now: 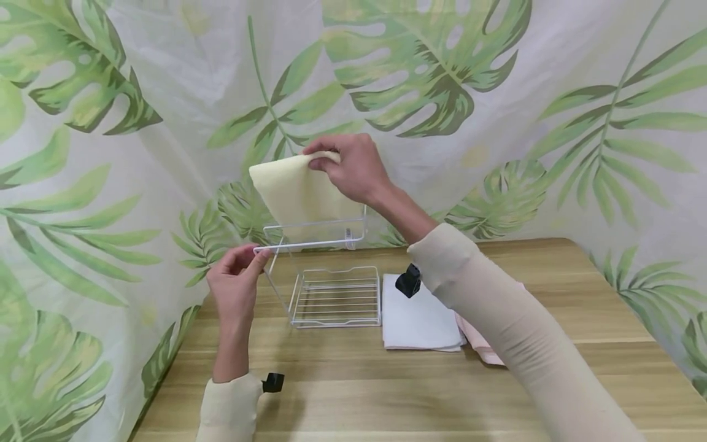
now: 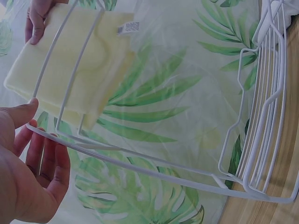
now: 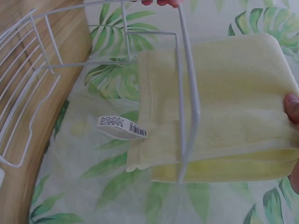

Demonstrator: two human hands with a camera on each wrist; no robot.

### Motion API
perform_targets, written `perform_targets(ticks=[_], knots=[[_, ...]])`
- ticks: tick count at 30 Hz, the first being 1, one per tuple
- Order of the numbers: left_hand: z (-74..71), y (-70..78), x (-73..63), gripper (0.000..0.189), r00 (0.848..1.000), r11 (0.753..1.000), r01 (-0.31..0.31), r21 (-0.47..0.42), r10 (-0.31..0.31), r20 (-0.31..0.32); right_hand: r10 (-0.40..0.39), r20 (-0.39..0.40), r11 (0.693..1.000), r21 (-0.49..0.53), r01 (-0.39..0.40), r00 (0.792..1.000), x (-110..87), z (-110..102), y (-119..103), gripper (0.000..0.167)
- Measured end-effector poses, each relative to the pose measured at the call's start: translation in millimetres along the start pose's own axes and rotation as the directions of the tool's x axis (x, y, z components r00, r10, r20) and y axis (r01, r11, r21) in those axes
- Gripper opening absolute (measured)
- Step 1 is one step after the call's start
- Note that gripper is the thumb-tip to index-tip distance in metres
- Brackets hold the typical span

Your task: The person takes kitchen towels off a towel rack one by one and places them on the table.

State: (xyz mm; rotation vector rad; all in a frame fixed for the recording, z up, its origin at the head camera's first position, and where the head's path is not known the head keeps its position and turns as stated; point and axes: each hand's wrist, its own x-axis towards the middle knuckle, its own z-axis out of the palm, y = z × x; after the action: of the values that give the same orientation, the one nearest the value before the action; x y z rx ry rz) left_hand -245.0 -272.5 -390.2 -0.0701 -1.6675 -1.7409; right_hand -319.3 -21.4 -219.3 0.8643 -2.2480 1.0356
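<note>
My right hand pinches the top edge of a folded pale yellow towel above a white wire rack. The towel's lower part hangs behind the rack's front top bar, and a white label sticks out from its lower edge in the right wrist view. At the rack's upper left corner, my left hand pinches the wire between thumb and fingers. The rack's lower basket holds nothing and sits at the table.
Right of the rack lies a folded white towel on the wooden table. A pink towel shows partly beneath my right sleeve. Behind the table hangs a leaf-patterned cloth.
</note>
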Motion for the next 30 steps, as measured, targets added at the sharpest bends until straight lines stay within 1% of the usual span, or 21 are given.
perform_targets(ticks=[7,16,22,25,30], knots=[[-0.7,-0.5,-1.7,0.027,1.000,1.000,-0.003,0.027,0.003,-0.001,0.021,-0.046,0.999,0.039,-0.019,0.999,6.0,-20.1,1.4,0.015],[-0.8,0.2,-2.1,0.027,1.000,0.999,-0.003,0.039,0.003,0.005,0.085,-0.101,0.993,0.093,-0.075,0.991,10.3,-47.7,5.1,0.017],[-0.4,-0.1,-1.4,0.028,1.000,1.000,-0.008,0.029,0.008,0.003,0.118,-0.135,0.989,0.103,-0.104,0.984,11.4,-66.8,8.4,0.017],[-0.1,0.0,-1.1,0.028,1.000,1.000,-0.008,0.025,0.008,0.003,0.123,-0.147,0.989,0.102,-0.108,0.982,10.9,-77.0,10.9,0.016],[0.8,0.0,-0.1,0.027,1.000,1.000,-0.010,0.027,0.010,0.001,0.132,-0.166,0.988,0.097,-0.117,0.977,5.9,-93.8,17.6,0.014]])
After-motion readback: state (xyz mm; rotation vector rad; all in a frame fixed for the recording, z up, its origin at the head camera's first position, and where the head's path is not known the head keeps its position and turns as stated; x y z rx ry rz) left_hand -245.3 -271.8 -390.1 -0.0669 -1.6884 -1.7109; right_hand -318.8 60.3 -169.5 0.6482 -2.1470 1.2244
